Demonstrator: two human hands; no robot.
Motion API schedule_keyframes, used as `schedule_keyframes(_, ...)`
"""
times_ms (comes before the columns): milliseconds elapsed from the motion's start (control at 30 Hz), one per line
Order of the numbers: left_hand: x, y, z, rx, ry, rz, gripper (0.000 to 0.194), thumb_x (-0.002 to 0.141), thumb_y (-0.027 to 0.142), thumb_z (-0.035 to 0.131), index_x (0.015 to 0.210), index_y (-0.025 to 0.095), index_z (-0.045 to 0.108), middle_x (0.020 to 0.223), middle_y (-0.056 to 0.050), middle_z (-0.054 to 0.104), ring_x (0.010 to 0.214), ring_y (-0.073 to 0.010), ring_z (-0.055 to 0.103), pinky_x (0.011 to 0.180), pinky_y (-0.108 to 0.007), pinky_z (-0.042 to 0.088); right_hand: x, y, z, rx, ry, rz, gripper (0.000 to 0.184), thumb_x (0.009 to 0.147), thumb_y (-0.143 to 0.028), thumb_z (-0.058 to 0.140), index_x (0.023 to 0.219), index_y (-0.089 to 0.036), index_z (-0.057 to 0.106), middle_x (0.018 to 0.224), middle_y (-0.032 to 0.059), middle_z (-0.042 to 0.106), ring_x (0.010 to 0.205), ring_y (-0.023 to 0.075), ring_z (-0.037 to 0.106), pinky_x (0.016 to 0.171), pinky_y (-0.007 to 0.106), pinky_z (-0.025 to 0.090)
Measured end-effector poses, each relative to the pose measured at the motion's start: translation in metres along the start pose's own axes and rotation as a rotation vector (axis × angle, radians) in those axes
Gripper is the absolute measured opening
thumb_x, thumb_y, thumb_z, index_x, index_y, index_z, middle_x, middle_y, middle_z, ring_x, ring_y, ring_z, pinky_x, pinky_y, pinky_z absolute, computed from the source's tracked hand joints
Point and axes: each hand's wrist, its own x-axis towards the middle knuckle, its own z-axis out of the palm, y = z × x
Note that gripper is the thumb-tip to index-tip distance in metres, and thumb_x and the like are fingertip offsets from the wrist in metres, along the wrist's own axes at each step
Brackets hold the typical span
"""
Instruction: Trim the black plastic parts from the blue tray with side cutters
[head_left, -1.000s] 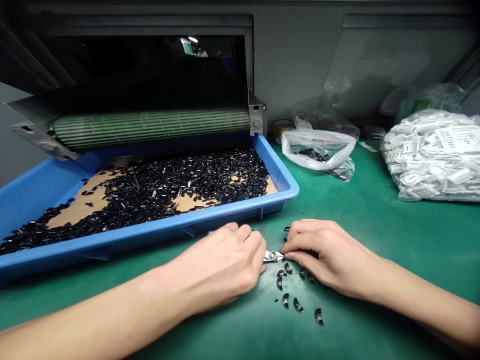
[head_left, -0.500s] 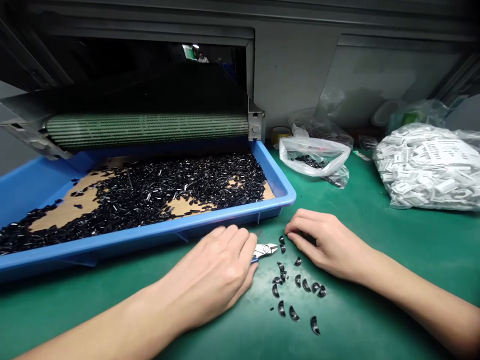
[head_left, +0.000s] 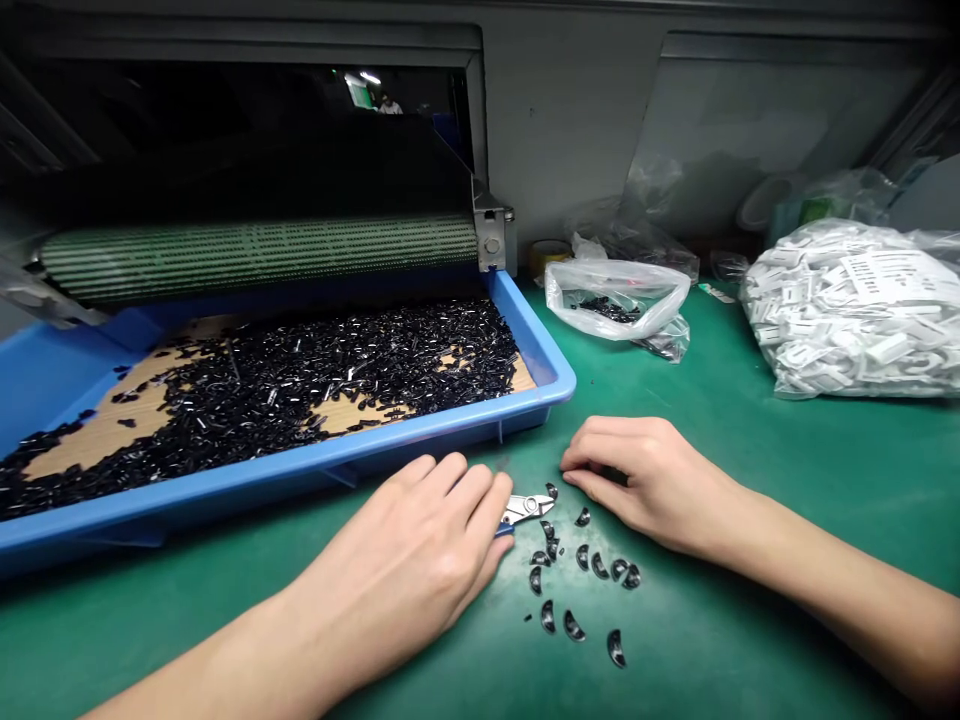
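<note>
The left hand [head_left: 405,565] lies low near the bottom middle, its fingers wrapped around small metal cutters [head_left: 528,509] with a blue grip. The right hand [head_left: 649,483] sits to the right, fingers curled down on the green mat [head_left: 750,620], and I cannot tell if it holds anything. Small black curved bits [head_left: 577,570] lie just below it, and a blue tray [head_left: 480,420] of black pieces [head_left: 337,380] is beside the left hand.

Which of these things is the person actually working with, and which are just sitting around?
Working with:
left hand holding cutters
right hand
small curved black pieces

Sitting nearby:
blue tray of black bits
roller machine
clear bag
bag of white parts
tape roll
</note>
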Motion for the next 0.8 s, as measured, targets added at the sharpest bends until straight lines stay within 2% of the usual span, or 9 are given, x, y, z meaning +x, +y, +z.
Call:
schedule_keyframes(167, 0.008, 0.004, 0.001, -0.010, -0.020, -0.006, 0.037, 0.112, 0.030, 0.034, 0.126, 0.010, 0.062, 0.103, -0.008, 0.062, 0.089, -0.0272, 0.053, 0.073, -0.044, 0.038, -0.005, 0.000, -0.007, 0.033, -0.030, -0.054, 0.018, 0.100, -0.011, 0.059, 0.102, -0.019, 0.076, 0.101, 0.0065, 0.073, 0.089, 0.0185, 0.067, 0.080, 0.030, 0.050)
schedule_keyframes(400, 0.016, 0.000, 0.003, 0.009, -0.054, -0.052, 0.035, 0.110, 0.029, 0.038, 0.126, 0.009, 0.062, 0.106, -0.010, 0.062, 0.091, -0.0280, 0.055, 0.074, -0.044, 0.042, -0.004, -0.004, -0.013, 0.079, -0.075, 0.084, 0.015, 0.092, -0.008, 0.066, 0.099, -0.019, 0.073, 0.095, 0.0020, 0.071, 0.083, 0.0162, 0.064, 0.077, 0.028, 0.048)
schedule_keyframes(600, 0.017, -0.001, 0.005, -0.008, -0.060, -0.073, 0.036, 0.110, 0.028, 0.039, 0.131, 0.008, 0.060, 0.110, -0.011, 0.064, 0.093, -0.0271, 0.058, 0.075, -0.044, 0.046, -0.003, -0.001, -0.016, 0.037, -0.082, 0.139, 0.010, 0.095, -0.012, 0.067, 0.096, -0.019, 0.074, 0.093, 0.0026, 0.070, 0.083, 0.0171, 0.063, 0.076, 0.029, 0.048)
schedule_keyframes(800, 0.021, 0.001, 0.005, -0.021, -0.043, -0.067, 0.036, 0.110, 0.030, 0.038, 0.130, 0.011, 0.060, 0.108, -0.010, 0.063, 0.092, -0.0267, 0.055, 0.074, -0.044, 0.043, -0.005, 0.001, -0.012, 0.049, -0.064, 0.097, 0.015, 0.098, -0.013, 0.063, 0.098, -0.019, 0.077, 0.096, 0.0051, 0.072, 0.086, 0.0187, 0.066, 0.080, 0.031, 0.050)
